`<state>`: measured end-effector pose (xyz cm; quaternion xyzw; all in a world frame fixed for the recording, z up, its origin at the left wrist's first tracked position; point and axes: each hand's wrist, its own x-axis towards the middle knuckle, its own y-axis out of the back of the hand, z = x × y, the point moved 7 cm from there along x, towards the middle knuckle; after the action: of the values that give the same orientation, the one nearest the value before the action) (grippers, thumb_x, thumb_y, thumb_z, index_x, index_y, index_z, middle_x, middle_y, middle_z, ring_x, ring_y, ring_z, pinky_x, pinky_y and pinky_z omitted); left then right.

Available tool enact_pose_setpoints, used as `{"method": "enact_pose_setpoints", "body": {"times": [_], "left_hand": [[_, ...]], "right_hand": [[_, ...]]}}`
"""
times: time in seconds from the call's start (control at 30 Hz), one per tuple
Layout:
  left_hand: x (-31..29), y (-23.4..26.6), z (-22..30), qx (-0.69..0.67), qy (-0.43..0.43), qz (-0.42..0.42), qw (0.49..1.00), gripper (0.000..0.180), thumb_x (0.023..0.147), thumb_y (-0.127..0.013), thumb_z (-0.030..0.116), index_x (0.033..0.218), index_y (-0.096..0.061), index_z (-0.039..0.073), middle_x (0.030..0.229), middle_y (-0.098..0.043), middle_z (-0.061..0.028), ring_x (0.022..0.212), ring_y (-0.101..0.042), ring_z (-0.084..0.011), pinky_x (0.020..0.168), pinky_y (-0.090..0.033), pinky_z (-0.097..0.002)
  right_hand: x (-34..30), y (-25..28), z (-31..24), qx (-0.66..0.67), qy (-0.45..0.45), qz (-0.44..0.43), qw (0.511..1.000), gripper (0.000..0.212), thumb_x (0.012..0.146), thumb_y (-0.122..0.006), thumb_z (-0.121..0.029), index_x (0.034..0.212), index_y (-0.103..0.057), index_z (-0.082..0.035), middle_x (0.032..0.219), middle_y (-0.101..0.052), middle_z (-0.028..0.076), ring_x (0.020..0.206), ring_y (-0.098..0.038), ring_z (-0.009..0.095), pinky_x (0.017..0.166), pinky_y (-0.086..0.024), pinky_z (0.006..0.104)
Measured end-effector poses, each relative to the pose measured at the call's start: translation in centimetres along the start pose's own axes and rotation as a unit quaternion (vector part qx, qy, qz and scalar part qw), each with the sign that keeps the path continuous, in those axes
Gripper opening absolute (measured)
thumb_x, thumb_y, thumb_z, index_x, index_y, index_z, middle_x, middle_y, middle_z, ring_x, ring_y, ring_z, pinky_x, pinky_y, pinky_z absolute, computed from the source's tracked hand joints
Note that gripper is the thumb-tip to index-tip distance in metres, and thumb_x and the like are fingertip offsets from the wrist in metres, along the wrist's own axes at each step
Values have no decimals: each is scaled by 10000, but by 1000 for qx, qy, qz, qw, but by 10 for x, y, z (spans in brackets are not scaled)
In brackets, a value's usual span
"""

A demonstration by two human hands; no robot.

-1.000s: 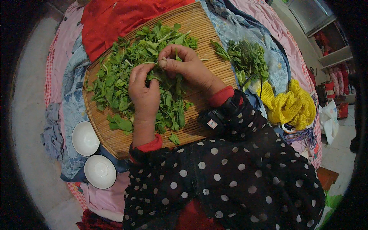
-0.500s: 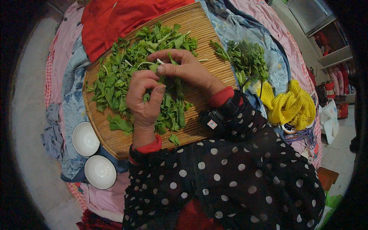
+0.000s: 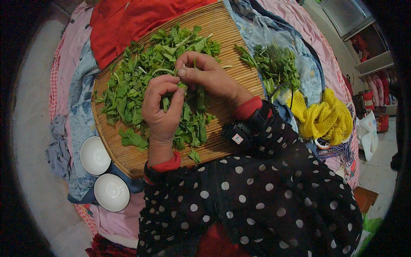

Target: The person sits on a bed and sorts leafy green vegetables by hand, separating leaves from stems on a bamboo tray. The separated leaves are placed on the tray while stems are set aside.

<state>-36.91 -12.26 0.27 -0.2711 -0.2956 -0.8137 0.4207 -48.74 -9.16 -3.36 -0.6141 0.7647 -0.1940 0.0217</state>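
Note:
Over a woven bamboo tray (image 3: 231, 36), my two hands meet fingertip to fingertip above a pile of torn leafy greens (image 3: 124, 96). My left hand (image 3: 162, 105) pinches a small green piece between thumb and fingers. My right hand (image 3: 209, 79) has thumb and forefinger closed on a pale stem of leafy greens, partly hidden by the fingers. Leaves also show below my right palm. Beyond the tray's right edge lies a bunch of whole leafy greens (image 3: 278, 64), partly on a clear plastic bag.
Two white bowls (image 3: 95, 155) stand at the tray's lower left. Red cloth (image 3: 128, 25) lies along the far side. A yellow knitted piece (image 3: 327, 118) sits at the right, beside purple cords (image 3: 342, 152). Blue patterned fabric (image 3: 81, 111) spreads under the tray.
My hands have drawn closer together, the fingertips now nearly touching. My right fingers have closed down on the stem, and the left thumb has moved up to its fingers.

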Motion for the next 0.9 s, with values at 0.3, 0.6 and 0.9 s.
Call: {"method": "enact_pose_setpoints", "body": {"times": [0.3, 0.6, 0.9], "left_hand": [[-2, 13, -9, 37, 14, 83, 996, 150, 720, -597, -77, 808, -523, 21, 900, -561, -94, 803, -539, -188, 725, -441, -268], [-2, 15, -23, 270, 64, 67, 958, 226, 671, -667, 9, 871, -561, 21, 905, -570, -91, 904, -522, -249, 801, -417, -344], [-4, 12, -37, 280, 73, 13, 957, 208, 642, -698, 87, 807, -573, 69, 876, -576, -58, 868, -513, -257, 778, -396, -356]], "right_hand": [[2, 18, -9, 140, 45, 82, 986, 127, 818, -568, -176, 893, -509, -91, 799, -554, 14, 659, -518, 84, 566, -416, 196], [3, 21, -9, 178, 47, 62, 981, 152, 830, -545, -164, 944, -492, -79, 822, -554, 40, 675, -520, 104, 585, -436, 222], [4, 20, -6, 125, 25, 75, 989, 213, 832, -535, -151, 1022, -524, -56, 782, -554, 39, 687, -533, 113, 604, -449, 240]]}}
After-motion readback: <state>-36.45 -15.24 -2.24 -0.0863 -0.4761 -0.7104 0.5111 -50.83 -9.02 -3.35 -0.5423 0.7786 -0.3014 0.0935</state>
